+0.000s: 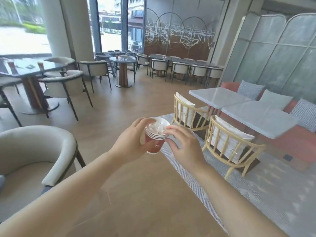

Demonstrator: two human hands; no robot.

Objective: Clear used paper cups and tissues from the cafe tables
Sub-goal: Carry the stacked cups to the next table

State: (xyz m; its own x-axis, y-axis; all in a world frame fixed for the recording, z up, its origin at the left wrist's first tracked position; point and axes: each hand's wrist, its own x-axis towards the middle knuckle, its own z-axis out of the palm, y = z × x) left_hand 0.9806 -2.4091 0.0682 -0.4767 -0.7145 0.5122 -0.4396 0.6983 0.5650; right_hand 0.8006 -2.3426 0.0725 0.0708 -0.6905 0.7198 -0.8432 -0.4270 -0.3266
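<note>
Head view: I see both bare forearms reaching forward from the bottom of the frame and meeting at mid-height over the wooden floor (pixel 119 103). The left hand (pixel 130 141) comes in from the left with its wrist nearly straight. It is wrapped around a stack of red paper cups (pixel 154 145), its palm against the near side of the wall and one digit lying up by the top rim. The stack is tipped slightly away from me and held in the air, with no worktop under it. Crumpled white tissues (pixel 156 128) fill the mouth of the top cup. The right hand (pixel 184 147) arrives from the right, back towards the camera and fingers loosely curved. Its index finger (pixel 172 130) rests on the far rim beside the tissues; I cannot tell whether this hand pinches the rim or only touches it. Behind, to the left, a round dark worktop (pixel 25 67) carries a red cup (pixel 41 65). A second round worktop (pixel 122 60) further back holds another red cup (pixel 117 57) and some small pale items too blurred to name. To the right, two pale square worktops (pixel 220 98) stand side by side with two light wooden chairs (pixel 229 142) drawn up to them on a patterned rug (pixel 256 194). A cream armchair (pixel 34 151) sits at lower left.
</note>
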